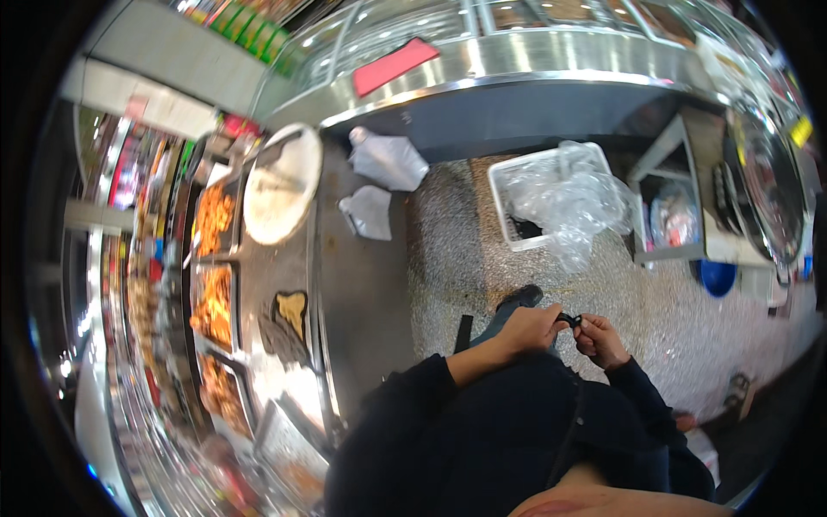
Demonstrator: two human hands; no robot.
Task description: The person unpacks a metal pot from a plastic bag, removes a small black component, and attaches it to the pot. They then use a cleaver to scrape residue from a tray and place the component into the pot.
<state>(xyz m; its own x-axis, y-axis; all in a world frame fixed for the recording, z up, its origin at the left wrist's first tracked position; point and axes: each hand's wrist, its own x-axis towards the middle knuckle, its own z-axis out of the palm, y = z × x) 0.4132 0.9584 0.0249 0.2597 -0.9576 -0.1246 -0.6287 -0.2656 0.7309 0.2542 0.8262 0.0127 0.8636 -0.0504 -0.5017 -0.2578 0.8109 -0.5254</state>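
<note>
In front of my waist my left hand (531, 327) is closed around one end of a small black strap-like piece (568, 320), perhaps with a buckle. My right hand (600, 339) pinches its other end between thumb and fingers. The two hands are a short way apart, with the black piece bridging the gap. Its exact kind is too small to make out. Left of my left forearm, another black strap end (463, 333) sticks out. Below the hands a dark shoe (520, 297) shows on the speckled floor.
Along the left runs a metal counter (357, 284) with a round white board (282, 185), food trays (215, 302) and a dark cloth (284, 336). Ahead, a white basket (497, 194) holds clear plastic bags. A steel counter (517, 56) bears a red folder-like item (394, 66). A blue bowl (717, 277) is at right.
</note>
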